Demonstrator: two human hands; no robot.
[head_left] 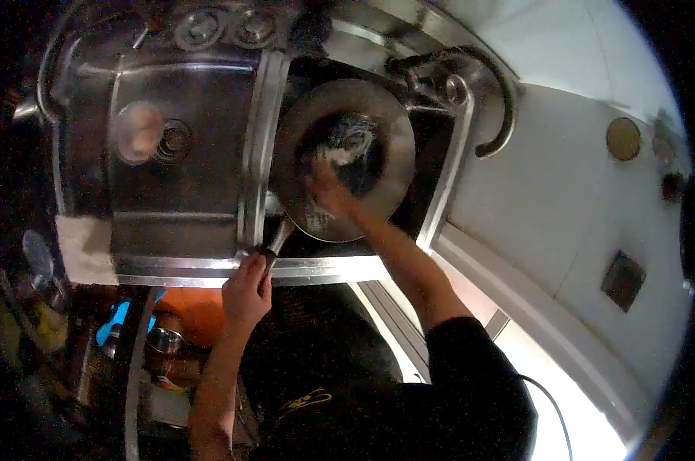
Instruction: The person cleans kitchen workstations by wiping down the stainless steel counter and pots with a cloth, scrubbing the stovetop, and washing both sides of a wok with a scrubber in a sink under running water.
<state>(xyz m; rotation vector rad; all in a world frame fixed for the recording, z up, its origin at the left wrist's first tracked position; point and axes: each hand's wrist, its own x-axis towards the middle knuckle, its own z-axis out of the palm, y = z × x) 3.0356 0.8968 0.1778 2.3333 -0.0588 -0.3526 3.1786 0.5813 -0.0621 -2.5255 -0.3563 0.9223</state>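
A large round wok rests in the right sink basin, its dark inside wet, with a whitish patch near the middle. My left hand is closed around the wok's handle at the sink's front rim. My right hand reaches down into the wok, against its inner surface. Blur and dim light hide its fingertips, and I cannot make out whether anything is in them.
The left basin holds a small clear bowl of pale rounded things beside the drain. A curved faucet arches at the right. A light cloth hangs over the left front corner. An orange container stands below.
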